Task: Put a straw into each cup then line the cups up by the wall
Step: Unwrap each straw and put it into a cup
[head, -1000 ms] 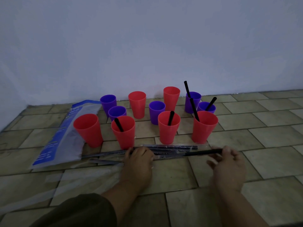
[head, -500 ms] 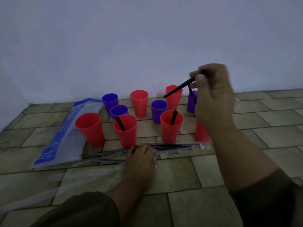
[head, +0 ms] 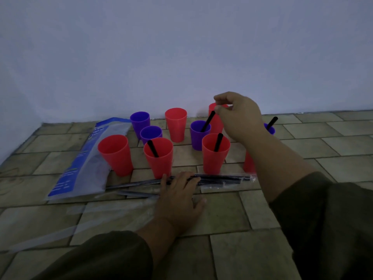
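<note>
Dim tiled floor [head: 222, 215] under a pale wall [head: 181, 47]. Lowering a black straw [head: 207, 122] into the middle purple cup [head: 198, 138] now, pinching its top end between thumb and fingertip of the right hand [head: 240, 116]. Having pulled it off the floor bundle a second ago and swung it over the cups. Still pressing the left hand [head: 177, 197], fingers spread flat, on the wrapped straw bundle [head: 222, 179]. Probably letting go next. Still showing no straw: front-left red cup [head: 115, 154], back red cup [head: 176, 124], back-left purple cup [head: 139, 122], smaller purple cup [head: 151, 134]. Not lining anything up yet.
</note>
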